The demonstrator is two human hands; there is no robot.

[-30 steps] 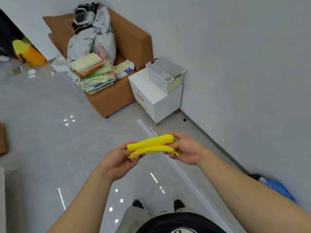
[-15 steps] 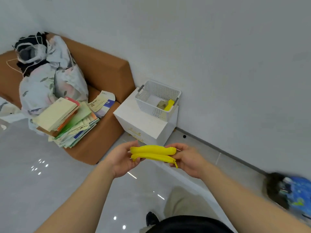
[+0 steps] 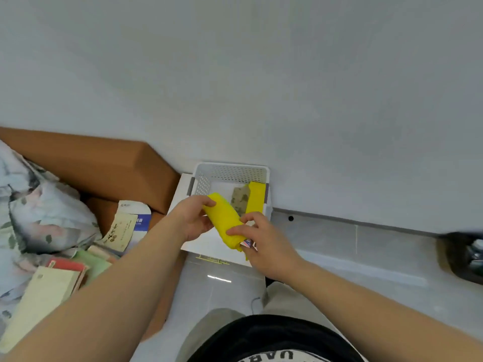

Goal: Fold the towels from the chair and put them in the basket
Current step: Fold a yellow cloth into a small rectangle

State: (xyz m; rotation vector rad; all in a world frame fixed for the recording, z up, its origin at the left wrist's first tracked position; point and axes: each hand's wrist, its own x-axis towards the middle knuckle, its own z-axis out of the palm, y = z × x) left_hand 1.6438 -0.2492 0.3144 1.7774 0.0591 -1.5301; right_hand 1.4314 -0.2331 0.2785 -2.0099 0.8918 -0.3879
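At frame center, left hand (image 3: 194,220) and right hand (image 3: 264,246) pinch opposite ends of folded yellow towel (image 3: 225,220), held over near rim of white basket (image 3: 230,171) containing two folded towels.

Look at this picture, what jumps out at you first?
The bright folded yellow towel in the middle, held by the left hand and right hand. Just behind it sits a white basket by the wall, with a second yellow towel and a greenish towel already inside.
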